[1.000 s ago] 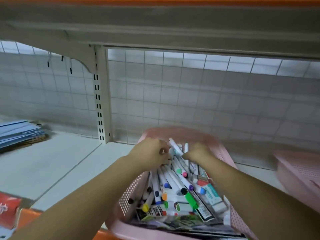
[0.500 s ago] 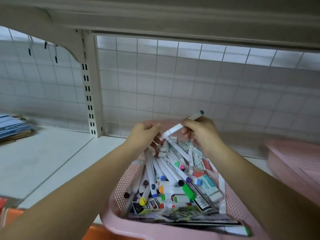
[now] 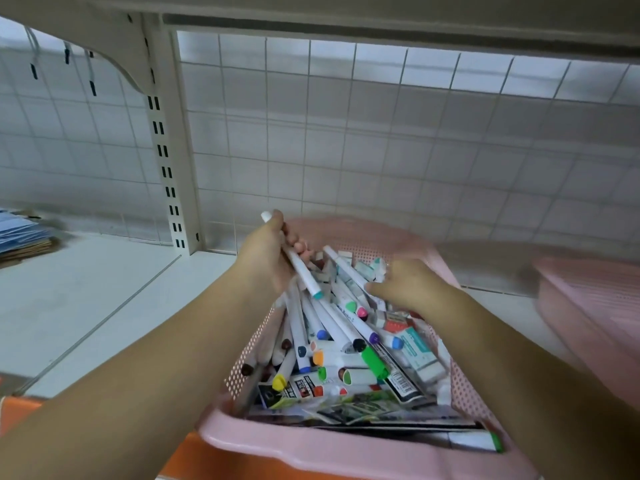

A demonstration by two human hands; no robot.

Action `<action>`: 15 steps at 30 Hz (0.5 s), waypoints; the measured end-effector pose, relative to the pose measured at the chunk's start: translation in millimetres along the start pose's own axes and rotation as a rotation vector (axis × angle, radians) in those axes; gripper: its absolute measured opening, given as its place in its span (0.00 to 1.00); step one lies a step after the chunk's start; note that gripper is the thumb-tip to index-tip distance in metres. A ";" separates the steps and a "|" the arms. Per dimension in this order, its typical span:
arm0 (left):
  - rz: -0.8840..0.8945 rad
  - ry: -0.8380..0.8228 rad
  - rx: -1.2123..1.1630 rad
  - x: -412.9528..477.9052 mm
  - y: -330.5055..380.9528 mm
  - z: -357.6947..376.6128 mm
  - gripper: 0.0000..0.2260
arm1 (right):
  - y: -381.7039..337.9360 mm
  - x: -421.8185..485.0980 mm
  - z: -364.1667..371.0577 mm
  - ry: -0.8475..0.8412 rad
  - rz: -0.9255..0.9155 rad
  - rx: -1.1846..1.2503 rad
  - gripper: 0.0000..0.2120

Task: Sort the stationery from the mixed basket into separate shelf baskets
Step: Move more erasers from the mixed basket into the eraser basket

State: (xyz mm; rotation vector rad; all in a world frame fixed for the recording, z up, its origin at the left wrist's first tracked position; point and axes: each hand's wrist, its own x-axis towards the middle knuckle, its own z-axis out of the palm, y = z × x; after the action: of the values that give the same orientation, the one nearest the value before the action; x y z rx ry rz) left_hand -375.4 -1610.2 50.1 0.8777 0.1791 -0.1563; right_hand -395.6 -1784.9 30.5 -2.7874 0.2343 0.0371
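A pink perforated basket (image 3: 311,452) sits at the shelf's front edge, filled with white markers with coloured caps (image 3: 346,323), boxed erasers (image 3: 415,348) and printed packets. My left hand (image 3: 266,261) grips a white marker with a teal cap (image 3: 304,275) above the basket's far left side; its white end pokes out above my thumb. My right hand (image 3: 405,285) reaches down into the far right of the pile with fingers curled among the markers and erasers; whether it holds one is hidden.
A second pink basket (image 3: 595,306) stands on the shelf to the right. A stack of blue folders (image 3: 20,233) lies at far left. A slotted upright post (image 3: 169,168) and wire grid back the white shelf (image 3: 86,299). An orange shelf edge runs below.
The teal-capped marker has passed from my right hand to my left hand. My right hand has dropped back down into the pile in the basket.
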 end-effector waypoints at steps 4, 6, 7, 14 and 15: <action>-0.025 -0.114 0.096 -3.1 -3.0 -1.2 0.17 | -5.3 6.0 9.5 -0.011 0.012 -0.154 0.07; -0.035 -0.173 0.133 -5.2 -3.7 -0.6 0.15 | -9.3 5.4 8.9 -0.030 0.041 -0.167 0.07; -0.037 -0.194 0.150 -6.4 -3.7 -0.1 0.14 | -9.7 5.3 8.2 -0.041 0.056 -0.147 0.09; -0.053 -0.228 0.237 -3.8 -3.2 -1.3 0.14 | -14.8 -10.8 -5.5 0.095 -0.112 0.731 0.08; -0.056 -0.230 0.248 -3.5 -3.4 -1.2 0.14 | -15.6 -12.8 -8.0 0.113 -0.143 0.807 0.09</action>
State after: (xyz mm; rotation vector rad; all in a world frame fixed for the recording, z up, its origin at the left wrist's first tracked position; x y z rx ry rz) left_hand -379.7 -1611.1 47.6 1.0932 -0.0318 -0.3354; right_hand -405.6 -1771.0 43.9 -1.9944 0.0516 -0.2046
